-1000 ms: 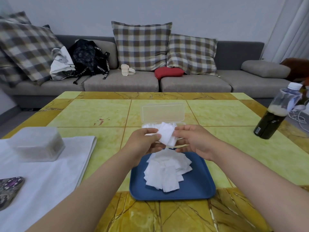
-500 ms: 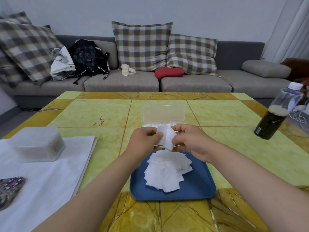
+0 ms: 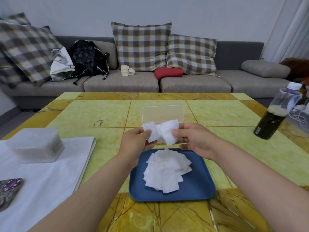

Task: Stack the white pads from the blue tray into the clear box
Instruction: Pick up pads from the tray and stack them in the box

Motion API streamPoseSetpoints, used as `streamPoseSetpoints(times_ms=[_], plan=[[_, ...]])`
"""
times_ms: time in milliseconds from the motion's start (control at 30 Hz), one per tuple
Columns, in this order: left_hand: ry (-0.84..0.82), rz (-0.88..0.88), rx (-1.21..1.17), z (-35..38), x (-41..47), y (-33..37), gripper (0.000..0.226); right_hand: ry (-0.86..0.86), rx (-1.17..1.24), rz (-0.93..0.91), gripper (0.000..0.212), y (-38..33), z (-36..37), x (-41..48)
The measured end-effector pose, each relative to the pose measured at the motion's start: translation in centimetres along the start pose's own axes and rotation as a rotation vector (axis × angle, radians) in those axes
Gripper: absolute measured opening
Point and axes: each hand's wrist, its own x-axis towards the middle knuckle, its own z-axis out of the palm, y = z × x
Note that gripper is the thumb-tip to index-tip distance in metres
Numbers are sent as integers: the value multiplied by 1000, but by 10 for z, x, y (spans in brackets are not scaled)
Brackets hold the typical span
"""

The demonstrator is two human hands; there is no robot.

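Nearest, at six o'clock, I see most white pads (image 3: 165, 169) heaped in the blue tray (image 3: 197, 190). Above it, the left hand (image 3: 133, 141) and right hand (image 3: 195, 139) each pinch pads between curled fingers. At twelve o'clock the clear box (image 3: 163, 113) stands open; I judge most stacking remains.

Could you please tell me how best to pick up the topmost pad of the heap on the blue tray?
Pinch the topmost pad by its far corner, which sticks out free at the far edge of the heap, coming from above. The pads are thin and overlap, so a grip on a free corner should lift one alone.
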Motion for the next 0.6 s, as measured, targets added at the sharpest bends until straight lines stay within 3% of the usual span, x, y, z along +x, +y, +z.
streamPoseSetpoints(times_ms=[233,600], plan=[[-220,-44,-27,7,-5,3,19,24,-111,-44,22,1,4,-2],[-339,-119,-67,7,-7,8,31,147,-181,-109,15,-1,11,-3]])
